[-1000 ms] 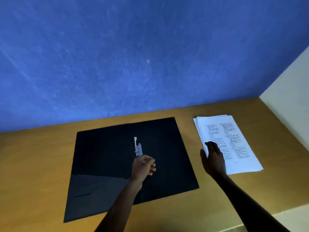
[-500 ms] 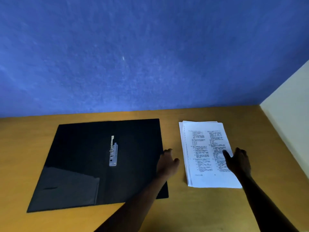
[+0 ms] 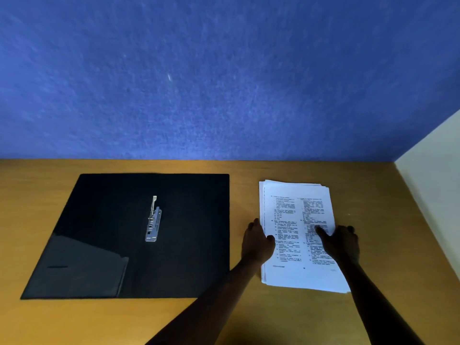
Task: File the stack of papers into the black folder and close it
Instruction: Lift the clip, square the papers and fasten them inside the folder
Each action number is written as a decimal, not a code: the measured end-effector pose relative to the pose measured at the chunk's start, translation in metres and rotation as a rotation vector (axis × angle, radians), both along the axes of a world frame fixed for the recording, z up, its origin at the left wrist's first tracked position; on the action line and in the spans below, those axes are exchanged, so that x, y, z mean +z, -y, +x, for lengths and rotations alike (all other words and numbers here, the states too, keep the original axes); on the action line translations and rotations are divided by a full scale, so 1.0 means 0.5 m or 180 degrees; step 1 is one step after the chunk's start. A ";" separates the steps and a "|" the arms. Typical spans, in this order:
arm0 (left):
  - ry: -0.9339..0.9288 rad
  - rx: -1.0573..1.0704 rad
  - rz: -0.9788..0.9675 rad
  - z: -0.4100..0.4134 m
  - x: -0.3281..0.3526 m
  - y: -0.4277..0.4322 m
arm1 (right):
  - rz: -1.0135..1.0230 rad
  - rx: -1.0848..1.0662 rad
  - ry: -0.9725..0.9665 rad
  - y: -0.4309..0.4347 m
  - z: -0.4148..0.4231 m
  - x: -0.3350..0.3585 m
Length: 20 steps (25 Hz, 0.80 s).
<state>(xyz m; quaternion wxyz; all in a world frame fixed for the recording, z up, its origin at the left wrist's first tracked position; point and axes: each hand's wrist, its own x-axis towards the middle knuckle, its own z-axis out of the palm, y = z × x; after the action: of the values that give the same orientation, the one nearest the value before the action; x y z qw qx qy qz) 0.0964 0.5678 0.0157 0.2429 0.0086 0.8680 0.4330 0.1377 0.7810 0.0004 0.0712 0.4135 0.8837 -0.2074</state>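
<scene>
Two bare hands, one head view. Item: wooden tabletop (image 3: 249, 314), honey-brown, set against a textured blue wall (image 3: 224, 83); a pale off-white side wall (image 3: 433, 195) closes the right edge.

Item: black flat folder (image 3: 194, 245), lying open and flat on the left half of the tabletop, both covers spread. A silver metal spring clip (image 3: 153, 225) sits along its central fold with its lever raised at the far end. A glossy inner pocket (image 3: 82, 267) occupies the near left corner of the left cover.

Item: white stack of printed papers (image 3: 288, 220), two columns of small text on the top sheet, lying flat on the tabletop just right of the folder, apart from it by a strip of bare wood; sheet edges are slightly fanned at the far and left sides.

Item: left hand (image 3: 258, 244), at the stack's left edge, thumb on the top sheet, fingers curled at the edge; whether they reach beneath cannot be told. Item: right hand (image 3: 342, 242), on the stack's right edge, thumb laid across the print. Both forearms cross the near tabletop. Nothing lies between stack and folder.
</scene>
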 end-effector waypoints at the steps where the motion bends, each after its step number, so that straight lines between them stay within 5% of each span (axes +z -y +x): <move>1: 0.0007 0.0017 0.0056 0.002 0.002 -0.005 | -0.0041 0.0008 0.0022 0.002 -0.004 -0.001; 14: 0.0266 0.0805 0.0226 -0.013 0.002 -0.010 | -0.1179 -0.0465 -0.0043 -0.075 -0.062 -0.015; 20: 0.0046 0.0543 0.0271 0.008 -0.007 -0.013 | -0.0661 -0.0488 -0.0173 -0.022 -0.056 -0.021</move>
<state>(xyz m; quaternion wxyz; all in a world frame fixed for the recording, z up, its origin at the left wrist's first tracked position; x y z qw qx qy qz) 0.1003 0.5742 0.0124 0.2107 -0.0582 0.8446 0.4887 0.1096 0.7919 -0.0103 0.0735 0.4645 0.8249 -0.3138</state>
